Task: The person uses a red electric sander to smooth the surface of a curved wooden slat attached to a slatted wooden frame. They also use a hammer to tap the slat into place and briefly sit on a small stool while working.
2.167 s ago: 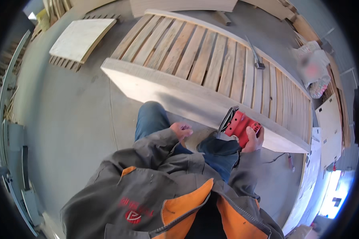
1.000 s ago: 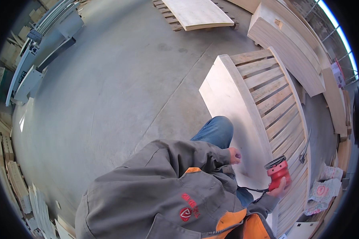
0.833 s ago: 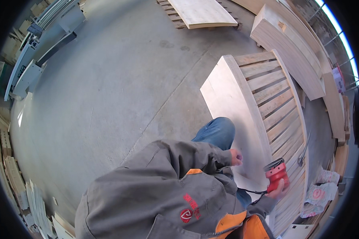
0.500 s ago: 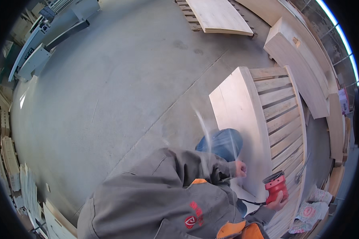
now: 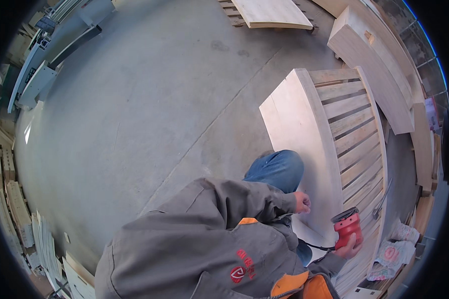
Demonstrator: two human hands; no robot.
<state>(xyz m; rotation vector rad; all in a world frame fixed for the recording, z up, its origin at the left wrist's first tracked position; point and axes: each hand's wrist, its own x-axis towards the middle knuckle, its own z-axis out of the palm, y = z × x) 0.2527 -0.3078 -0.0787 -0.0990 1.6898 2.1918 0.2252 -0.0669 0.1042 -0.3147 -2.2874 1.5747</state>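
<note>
- Gripping, with the right hand [image 5: 351,246] wrapped closely about the casing, a red plastic power sander [image 5: 348,233] with a dark flat pad [image 5: 344,215] at the far end.
- Holding the left hand [image 5: 303,203] out to the left of the sander and somewhat farther forward, curled in at the fingers; showing nothing in its grasp, but impossible to tell about the hidden palm or the tightness of the curl.
- Poised, at the right hand, above a long, pale wooden frame [image 5: 329,149] with a broad smooth side panel and a slatted top, stretching well forward of both hands; impossible to tell whether touching the slats.
- Judging by the pose, seemingly at the step of holding the sander ready rather than rubbing wood, with the pad tipped forward and upward.
- To lay the pad flat on wood, would likely call for a turn of the right wrist and some slack in the cable.
- Trailing a thin black power cable [image 5: 318,246] from the sander, leftward of the right hand.
- Note, just forward and right of the right hand, a thin grey metal rod with a blocky end [image 5: 376,213]; farther right, a crumpled white-and-red plastic bag [image 5: 395,249].
- Note also, just left of the left hand, a bent knee in blue denim [image 5: 279,169].
</note>
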